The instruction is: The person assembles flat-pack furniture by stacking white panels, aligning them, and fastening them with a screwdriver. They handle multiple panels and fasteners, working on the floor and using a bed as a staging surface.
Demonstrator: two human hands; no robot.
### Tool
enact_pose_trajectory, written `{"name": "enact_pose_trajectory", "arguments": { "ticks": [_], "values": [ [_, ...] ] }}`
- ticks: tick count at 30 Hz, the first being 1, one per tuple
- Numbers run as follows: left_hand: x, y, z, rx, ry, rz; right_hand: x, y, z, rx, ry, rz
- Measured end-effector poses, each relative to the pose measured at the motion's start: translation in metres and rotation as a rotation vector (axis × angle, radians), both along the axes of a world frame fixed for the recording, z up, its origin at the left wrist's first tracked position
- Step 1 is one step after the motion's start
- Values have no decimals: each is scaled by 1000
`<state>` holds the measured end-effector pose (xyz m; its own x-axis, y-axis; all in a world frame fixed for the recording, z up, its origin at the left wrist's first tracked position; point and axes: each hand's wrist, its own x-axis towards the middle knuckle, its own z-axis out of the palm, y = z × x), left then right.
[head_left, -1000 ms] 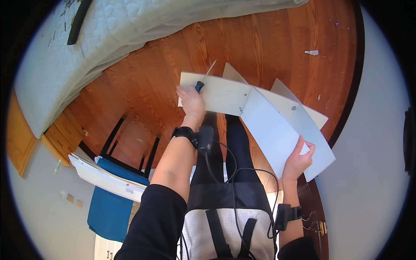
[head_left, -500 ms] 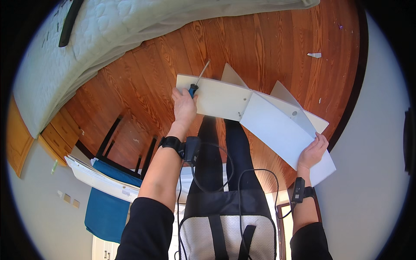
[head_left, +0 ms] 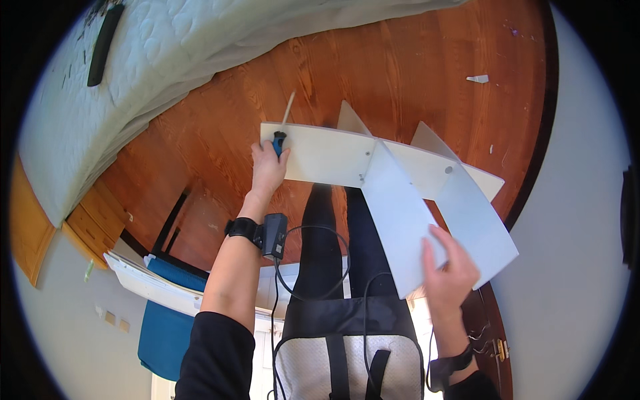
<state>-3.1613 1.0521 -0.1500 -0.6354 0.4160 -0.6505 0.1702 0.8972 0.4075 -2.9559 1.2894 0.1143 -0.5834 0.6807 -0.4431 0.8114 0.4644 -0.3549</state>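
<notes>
A white panel assembly lies across the middle of the view, in front of my legs. Its long board has small holes and fittings near the joint. My left hand is closed at this board's left end and also holds a screwdriver with a blue and black handle, its shaft pointing away from me. One white crosspiece slants toward me from the joint, and a second crosspiece stands farther right. Beside the nearer crosspiece's right edge is my right hand, thumb and fingers apart; whether it touches the panel I cannot tell.
A quilted mattress with a black bar on it fills the far left. White boards rest on a blue chair at the left. A white scrap lies on the wooden floor. Cables hang from my wrist devices.
The nearer crosspiece has swung left, away from the second one, opening a gap. My right hand has moved left and toward me, its fingers now apart. My left hand has shifted slightly left.
</notes>
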Motion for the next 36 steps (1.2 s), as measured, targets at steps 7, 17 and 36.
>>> {"name": "enact_pose_trajectory", "arguments": {
  "ticks": [7,17,36],
  "values": [
    [-10,-14,-4,-11,-229,385,-71,-63,-2,-285,488,-209],
    [-20,-34,0,81,-345,354,-157,-155,-81,-271,534,168],
    [-37,-12,5,130,-416,494,109,20,-59,-479,382,-1090]
  ]
}}
